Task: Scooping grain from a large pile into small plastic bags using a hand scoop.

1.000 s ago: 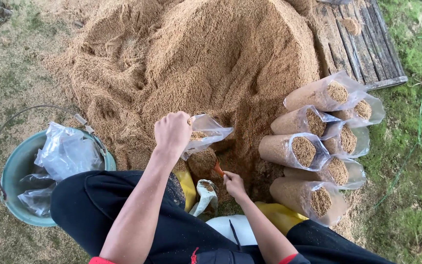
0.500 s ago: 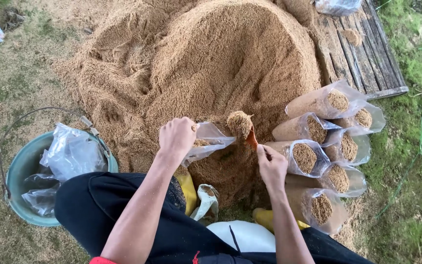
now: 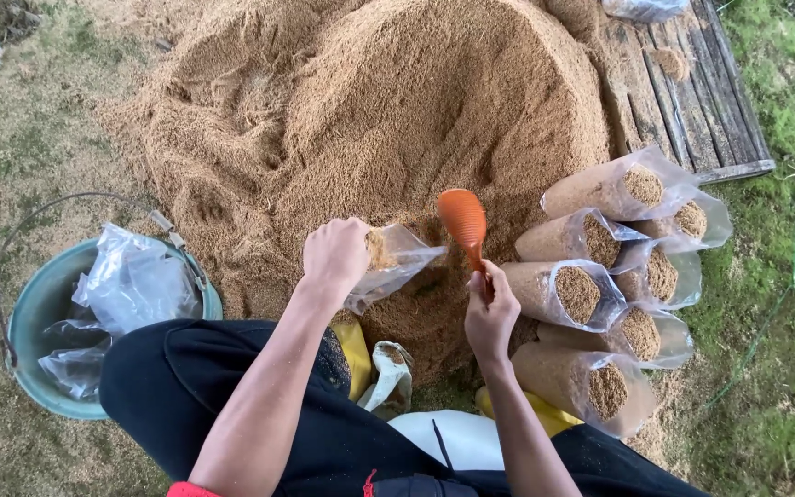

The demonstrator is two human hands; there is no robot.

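Observation:
My left hand [image 3: 335, 254] grips the rim of a clear plastic bag [image 3: 396, 260] that holds some sawdust. My right hand [image 3: 490, 317] holds an orange scoop [image 3: 464, 221] by its handle, with the bowl turned face down just right of the bag's mouth. Both hands hover at the near foot of a big sawdust heap [image 3: 388, 129]. My black-trousered legs fill the bottom of the view.
Several filled clear bags [image 3: 591, 294] lie stacked on their sides to the right. A teal bucket [image 3: 34, 313] with empty plastic bags [image 3: 131, 285] stands at the left. A wooden pallet [image 3: 683, 92] lies behind the filled bags, with grass beyond.
My right hand came up from low by my knees with a heaped scoop of sawdust. The scoop is turned over beside the bag mouth, its load gone. The left hand kept hold of the bag.

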